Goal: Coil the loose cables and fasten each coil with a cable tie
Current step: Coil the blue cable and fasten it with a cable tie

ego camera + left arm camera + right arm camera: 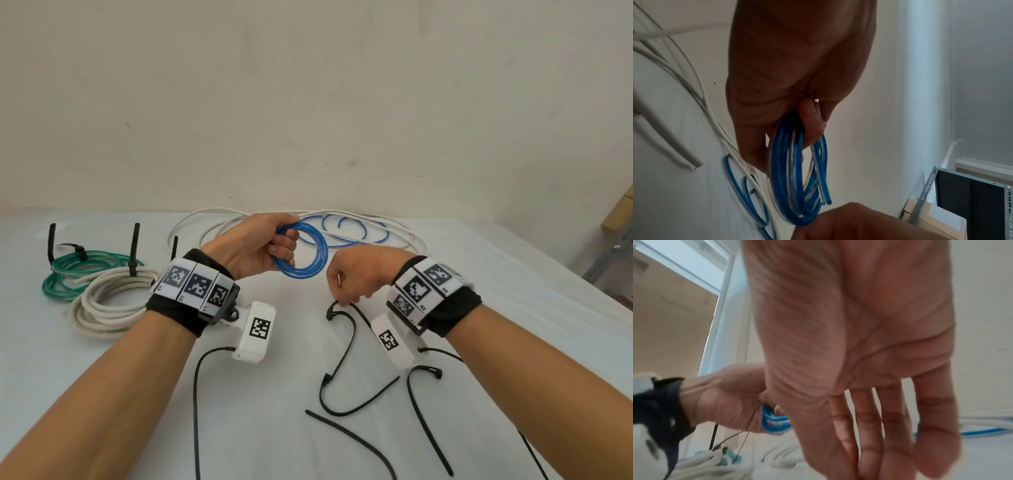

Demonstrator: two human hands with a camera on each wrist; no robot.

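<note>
Blue coil (303,251) is held clear of the table (513,267) in the left hand (255,248), fingers and thumb curled round one side of the bundled turns. In the left wrist view the cut end (828,203) is seen hanging free near the bottom of the loops, not tucked in. More blue cable (356,229) is left lying behind on the table, crossed with the loose white cable (219,228); whether it is joined to the held coil cannot be told.

Right hand (358,277) is lowered over the nearest cable tie (344,342), fingertips at its head end. Contact looks made, but whether the tie is actually pinched cannot be told: in the right wrist view the fingers (869,426) are seen fairly straight and the tips are cut off.

Two coils already tied at far left: green coil (73,274) and white coil (109,305). Further loose ties (428,414) are spread on the near table.

Step in hand, as judged: one tie to be picked up, passed round the blue bundle, threaded and cinched.

Notes for doing it well:
- Tie to be taken near the head, so the tail is free for threading.
- Left grip to be kept firm until cinched; springy turns will likely fan out if it is eased.
- Tie to be placed just beside the left fingers, where turns are already gathered.
- Free end to be caught under the tie.
</note>
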